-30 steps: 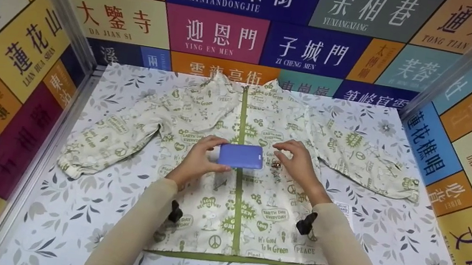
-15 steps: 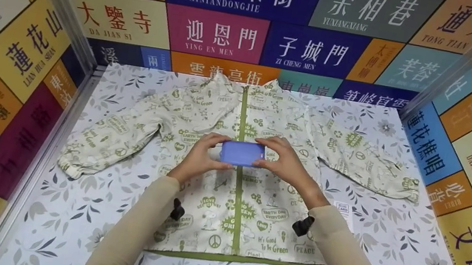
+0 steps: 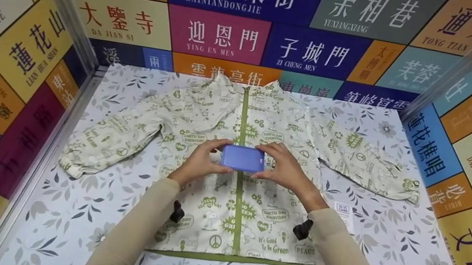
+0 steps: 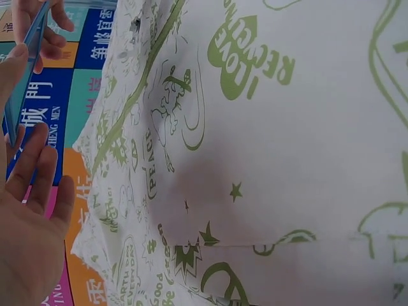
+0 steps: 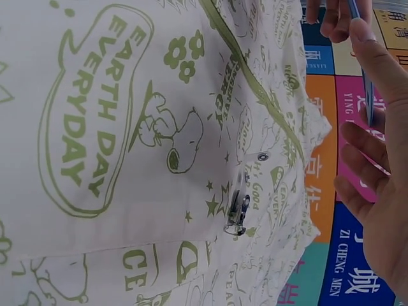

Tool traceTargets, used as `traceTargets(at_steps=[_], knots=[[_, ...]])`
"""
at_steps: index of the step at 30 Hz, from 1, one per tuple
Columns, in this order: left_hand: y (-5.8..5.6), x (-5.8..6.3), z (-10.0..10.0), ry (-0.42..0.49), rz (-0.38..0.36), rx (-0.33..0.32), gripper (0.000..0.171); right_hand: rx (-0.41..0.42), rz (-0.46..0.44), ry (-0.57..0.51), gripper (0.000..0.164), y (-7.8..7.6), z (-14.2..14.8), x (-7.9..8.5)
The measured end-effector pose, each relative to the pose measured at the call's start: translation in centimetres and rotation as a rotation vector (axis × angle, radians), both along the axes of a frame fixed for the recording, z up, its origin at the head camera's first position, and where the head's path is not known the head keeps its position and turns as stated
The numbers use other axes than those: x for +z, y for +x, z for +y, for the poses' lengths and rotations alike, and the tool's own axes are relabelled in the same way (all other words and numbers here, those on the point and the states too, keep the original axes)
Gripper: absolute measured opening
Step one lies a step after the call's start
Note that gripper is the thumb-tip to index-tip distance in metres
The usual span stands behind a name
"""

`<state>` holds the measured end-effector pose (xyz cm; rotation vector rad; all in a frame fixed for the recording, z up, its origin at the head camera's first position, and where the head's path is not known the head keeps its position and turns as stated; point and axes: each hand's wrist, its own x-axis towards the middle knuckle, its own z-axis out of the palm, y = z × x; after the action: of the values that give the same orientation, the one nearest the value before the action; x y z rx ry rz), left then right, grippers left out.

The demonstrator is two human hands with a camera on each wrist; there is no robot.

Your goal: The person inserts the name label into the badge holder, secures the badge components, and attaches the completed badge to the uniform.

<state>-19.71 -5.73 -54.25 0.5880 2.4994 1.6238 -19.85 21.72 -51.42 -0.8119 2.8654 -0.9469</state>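
A flat blue card holder (image 3: 242, 158) with a small slot at its right end is held level above the jacket in the head view. My left hand (image 3: 202, 161) pinches its left end between thumb and fingers, and my right hand (image 3: 282, 172) pinches the right end. Both wrist views catch the holder nearly edge-on. Beneath lies a cream jacket (image 3: 193, 107) with green print and a green zip strip, spread flat with sleeves out. A metal badge clip (image 5: 237, 213) with a clear strap rests on the jacket in the right wrist view; my right hand hides it in the head view.
A white printed card (image 3: 343, 210) lies right of the jacket, partly behind my right sleeve. The floral-patterned table (image 3: 396, 250) is bounded by walls of coloured sign panels (image 3: 227, 35) at the back and both sides.
My right hand has moved left from over the badge clip and taken the right end of the card holder. My left hand keeps its grip throughout.
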Motion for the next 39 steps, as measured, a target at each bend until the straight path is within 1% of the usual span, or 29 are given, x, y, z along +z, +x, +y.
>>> traceTargets(at_steps=[5,9,13,16,21,30,35,39], knots=[[0.3,0.0,0.1,0.0,-0.077,-0.023,0.077,0.008,0.057,0.008,0.084,0.1,0.1,-0.4],[0.4,0.0,0.1,0.014,-0.115,-0.025,0.069,0.02,0.112,0.04,0.083,0.2,0.2,-0.6],[0.5,0.0,0.1,0.05,-0.123,-0.024,0.058,0.036,0.147,0.056,0.083,0.3,0.3,-0.7],[0.5,-0.1,0.1,0.083,-0.146,-0.032,0.055,0.038,0.168,0.063,0.083,0.4,0.4,-0.8],[0.6,-0.5,0.1,0.126,-0.189,-0.054,0.055,0.037,0.214,0.082,0.081,0.6,0.3,-0.9],[0.8,-0.7,-0.1,0.168,-0.188,-0.091,0.055,0.039,0.299,0.131,0.082,0.7,0.1,-1.3],[0.9,-0.9,-0.2,0.158,-0.211,-0.098,0.054,0.041,0.306,0.126,0.08,0.8,0.2,-1.6],[0.9,-1.2,-0.2,0.172,-0.259,-0.091,0.053,0.043,0.289,0.12,0.079,0.9,0.2,-1.8]])
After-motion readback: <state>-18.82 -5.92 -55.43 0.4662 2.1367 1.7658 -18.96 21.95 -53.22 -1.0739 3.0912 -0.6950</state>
